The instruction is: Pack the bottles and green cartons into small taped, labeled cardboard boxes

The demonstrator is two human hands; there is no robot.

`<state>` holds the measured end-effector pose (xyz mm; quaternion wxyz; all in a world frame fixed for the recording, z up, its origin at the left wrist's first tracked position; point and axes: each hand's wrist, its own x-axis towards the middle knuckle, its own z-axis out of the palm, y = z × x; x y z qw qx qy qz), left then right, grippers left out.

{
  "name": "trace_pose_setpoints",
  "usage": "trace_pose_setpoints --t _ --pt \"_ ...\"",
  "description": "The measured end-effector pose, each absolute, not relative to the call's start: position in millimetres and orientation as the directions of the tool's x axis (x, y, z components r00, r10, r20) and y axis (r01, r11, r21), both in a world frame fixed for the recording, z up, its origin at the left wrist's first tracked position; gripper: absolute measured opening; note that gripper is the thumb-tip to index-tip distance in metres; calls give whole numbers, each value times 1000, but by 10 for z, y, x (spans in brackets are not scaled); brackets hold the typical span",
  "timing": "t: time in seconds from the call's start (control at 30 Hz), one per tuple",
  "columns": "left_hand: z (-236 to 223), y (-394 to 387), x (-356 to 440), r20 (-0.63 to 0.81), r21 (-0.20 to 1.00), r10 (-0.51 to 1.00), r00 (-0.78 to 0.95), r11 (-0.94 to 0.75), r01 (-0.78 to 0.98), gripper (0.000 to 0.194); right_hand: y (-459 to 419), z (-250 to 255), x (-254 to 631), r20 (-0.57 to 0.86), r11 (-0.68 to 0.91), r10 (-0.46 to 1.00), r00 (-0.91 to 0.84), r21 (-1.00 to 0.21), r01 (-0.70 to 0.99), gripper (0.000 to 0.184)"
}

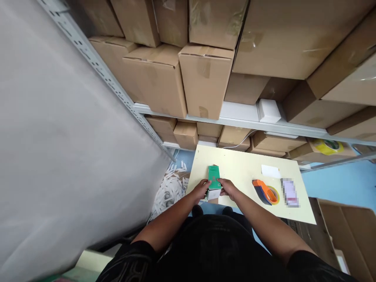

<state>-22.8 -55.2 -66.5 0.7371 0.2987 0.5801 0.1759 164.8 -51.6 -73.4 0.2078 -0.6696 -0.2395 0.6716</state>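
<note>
- Head view: 1 pale table (241, 164), taken as the landmark for all places below.
- 1 green box (214, 176), with a white surface at its end nearest the wearer; held over the table's near edge, towards the table's left end. Whether its underside is rested on the table cannot be told.
- 1 left hand (201, 188), curled against the box's left side, thumb laid at the green face; the box is gripped, the fingers being parted only by it.
- 1 right hand (227, 188), curled against the box's right side in the same manner, the thumb at the green edge; the lower fingers are partly hidden.
- 1 orange and dark blue tape dispenser (261, 190), fitted with a tape roll (275, 196), laid on the table's right half.
- 1 white card (270, 171), placed on the table beyond the dispenser.
- 1 flat object (290, 192), pixelated, placed near the table's right end.
- White strips (169, 190), heaped left of the table.
- 1 metal shelving unit (237, 113), stacked with cardboard boxes (205, 82), stood beyond the table.
- 1 large carton (346, 227), seen right of the table.
</note>
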Motion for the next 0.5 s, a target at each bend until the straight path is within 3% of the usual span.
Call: trace_pose_setpoints --t 0.2,0.3,0.43,0.5 --pt "-540 -84 -215 -777 607 573 261 792 67 70 -213 -514 1684 -867 -863 497 33 -498 -80 52" --pt "-452 59 -159 -738 661 626 251 745 90 69 -142 -465 1721 -885 -871 465 -9 -456 -183 51" --pt "-343 118 -17 -538 842 797 276 524 127 56 -183 -438 1732 -903 -867 426 -62 -387 -313 40" --pt "-301 140 71 -422 906 863 277 389 168 52 -222 -437 1744 -904 -881 422 -70 -391 -266 41"
